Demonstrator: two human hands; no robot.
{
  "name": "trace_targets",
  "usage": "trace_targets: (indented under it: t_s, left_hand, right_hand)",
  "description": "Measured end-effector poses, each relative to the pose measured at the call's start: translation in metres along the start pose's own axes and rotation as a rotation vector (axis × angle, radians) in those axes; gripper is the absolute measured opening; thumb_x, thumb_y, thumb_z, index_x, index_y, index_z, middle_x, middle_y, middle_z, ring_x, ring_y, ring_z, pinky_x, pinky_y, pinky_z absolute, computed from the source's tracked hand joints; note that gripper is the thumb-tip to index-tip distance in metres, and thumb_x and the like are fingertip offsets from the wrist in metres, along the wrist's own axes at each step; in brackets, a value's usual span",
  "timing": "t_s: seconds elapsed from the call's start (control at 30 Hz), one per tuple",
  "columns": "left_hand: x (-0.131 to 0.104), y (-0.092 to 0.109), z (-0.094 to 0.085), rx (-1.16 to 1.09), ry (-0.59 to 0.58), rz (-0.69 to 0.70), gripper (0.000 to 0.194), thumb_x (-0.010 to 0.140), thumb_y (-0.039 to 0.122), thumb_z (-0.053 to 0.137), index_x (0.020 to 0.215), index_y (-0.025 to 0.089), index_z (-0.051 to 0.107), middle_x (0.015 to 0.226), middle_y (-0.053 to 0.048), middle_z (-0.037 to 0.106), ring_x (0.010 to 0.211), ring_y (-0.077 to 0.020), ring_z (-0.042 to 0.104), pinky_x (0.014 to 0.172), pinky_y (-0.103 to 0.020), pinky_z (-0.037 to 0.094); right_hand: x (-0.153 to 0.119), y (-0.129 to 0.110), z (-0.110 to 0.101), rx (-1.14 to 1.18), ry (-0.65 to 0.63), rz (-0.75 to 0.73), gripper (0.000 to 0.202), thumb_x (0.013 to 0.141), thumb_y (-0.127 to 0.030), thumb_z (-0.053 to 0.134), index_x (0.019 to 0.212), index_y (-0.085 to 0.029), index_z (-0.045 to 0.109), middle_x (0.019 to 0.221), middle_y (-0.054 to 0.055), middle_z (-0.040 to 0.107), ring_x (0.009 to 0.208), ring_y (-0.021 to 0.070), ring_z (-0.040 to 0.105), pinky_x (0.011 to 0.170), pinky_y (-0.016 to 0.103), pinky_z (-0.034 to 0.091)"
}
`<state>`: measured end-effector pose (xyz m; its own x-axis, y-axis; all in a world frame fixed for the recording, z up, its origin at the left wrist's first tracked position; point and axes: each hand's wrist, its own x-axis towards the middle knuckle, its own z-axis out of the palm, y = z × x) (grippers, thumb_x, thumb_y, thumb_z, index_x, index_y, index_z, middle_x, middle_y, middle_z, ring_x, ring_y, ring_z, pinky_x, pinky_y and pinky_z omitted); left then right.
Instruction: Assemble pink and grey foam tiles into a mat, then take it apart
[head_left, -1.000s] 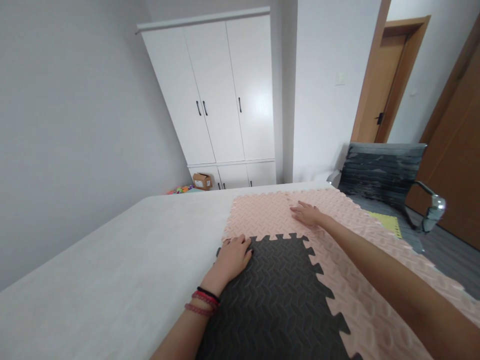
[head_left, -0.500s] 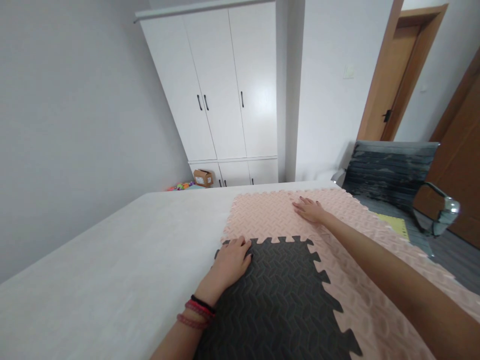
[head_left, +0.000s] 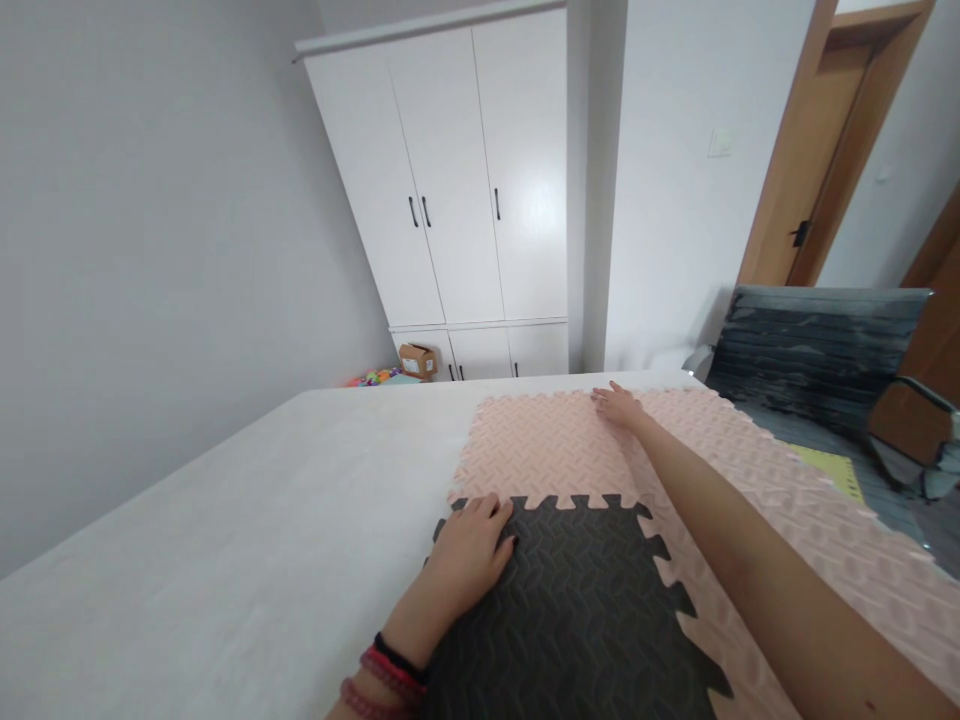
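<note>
A black foam mat tile (head_left: 577, 600) with jigsaw edges lies on the white table. My left hand (head_left: 472, 545) rests open on its upper left corner, by the seam with a pink foam mat tile (head_left: 540, 450). That pink tile lies beyond the black one, and the two edges meet along the seam. Out at the far edge of the pink tile is my right hand (head_left: 616, 405), its fingers spread and touching the surface. More pink foam matting (head_left: 780, 510) runs along the right side, partly covered by my right forearm.
White tabletop (head_left: 262, 520) stretches to the left. A dark metal bench (head_left: 821, 350) stands on the right, near a yellow sheet (head_left: 829, 468). Behind the table are a white wardrobe (head_left: 517, 150), a cardboard box (head_left: 418, 361) and colourful toys (head_left: 375, 377).
My right hand has slid forward from the pink tile's inner area to its far edge. My left hand stays on the black tile's corner. The view has turned slightly left.
</note>
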<state>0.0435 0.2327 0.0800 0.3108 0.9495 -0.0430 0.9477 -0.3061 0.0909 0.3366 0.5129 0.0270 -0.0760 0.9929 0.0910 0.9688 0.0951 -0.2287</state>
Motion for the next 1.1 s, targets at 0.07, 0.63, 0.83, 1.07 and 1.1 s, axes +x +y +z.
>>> trace_targets:
  t_s: [0.07,0.63,0.83,1.07,1.1]
  left_hand:
    - [0.000,0.000,-0.001,-0.014,-0.002,0.005,0.044,0.089,0.036,0.041,0.130,0.022,0.048,0.127,-0.010,0.053,0.117,-0.0251,0.050,0.099,-0.039,0.042]
    - [0.000,0.006,-0.002,0.016,0.018,0.006,0.042,0.089,0.034,0.041,0.127,0.019,0.050,0.122,-0.011,0.054,0.113,-0.0261,0.051,0.094,-0.040,0.045]
    - [-0.006,0.003,-0.004,-0.003,0.043,0.022,0.043,0.089,0.035,0.042,0.128,0.020,0.050,0.123,-0.010,0.055,0.114,-0.0271,0.051,0.095,-0.042,0.044]
    - [-0.010,-0.001,-0.004,-0.034,0.073,0.035,0.039,0.090,0.035,0.040,0.123,0.021,0.054,0.117,-0.009,0.058,0.106,-0.0236,0.057,0.092,-0.037,0.046]
    - [-0.011,0.000,-0.004,-0.030,0.070,0.033,0.039,0.090,0.036,0.040,0.123,0.020,0.054,0.116,-0.010,0.058,0.104,-0.0239,0.058,0.091,-0.037,0.047]
  right_hand:
    - [0.005,0.004,0.006,0.007,-0.016,0.005,0.047,0.095,-0.037,0.025,0.139,-0.034,0.042,0.150,0.008,0.030,0.134,0.0333,0.029,0.102,0.064,0.025]
    - [-0.001,-0.014,0.009,-0.076,-0.006,-0.021,0.046,0.095,-0.036,0.024,0.135,-0.031,0.047,0.146,0.011,0.036,0.130,0.0312,0.034,0.101,0.067,0.021]
    - [-0.018,-0.032,-0.012,-0.143,0.051,-0.052,0.049,0.095,-0.027,0.027,0.143,-0.020,0.034,0.148,0.018,0.030,0.135,0.0317,0.027,0.104,0.067,0.012]
    - [-0.092,-0.090,-0.024,-0.081,-0.102,-0.404,0.063,0.093,-0.053,0.034,0.147,-0.022,0.025,0.154,0.008,0.021,0.137,0.0223,0.026,0.110,0.041,0.026]
    - [-0.110,-0.099,-0.022,-0.055,-0.144,-0.499,0.064,0.093,-0.056,0.030,0.147,-0.022,0.025,0.154,0.006,0.022,0.138,0.0200,0.025,0.111,0.038,0.026]
